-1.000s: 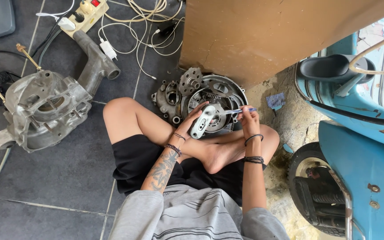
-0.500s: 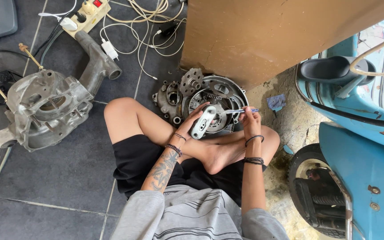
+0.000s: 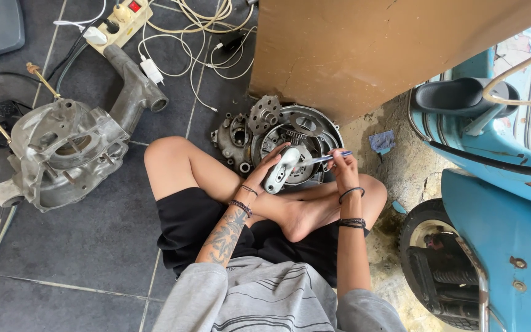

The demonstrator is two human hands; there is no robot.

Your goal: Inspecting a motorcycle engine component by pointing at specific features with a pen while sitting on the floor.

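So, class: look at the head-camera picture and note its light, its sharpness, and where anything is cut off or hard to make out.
Head view: soft, even daylight with faint shadows; hands and floor read sharp. The left hand holds a small metal part, the right hand a thin tool, its tip too fine to identify. The blue scooter is cropped at the right edge; the engine case shows mild glare.

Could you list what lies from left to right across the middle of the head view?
Grey engine casing → left hand holding a small silver metal part → right hand with a thin blue-handled tool → blue scooter.
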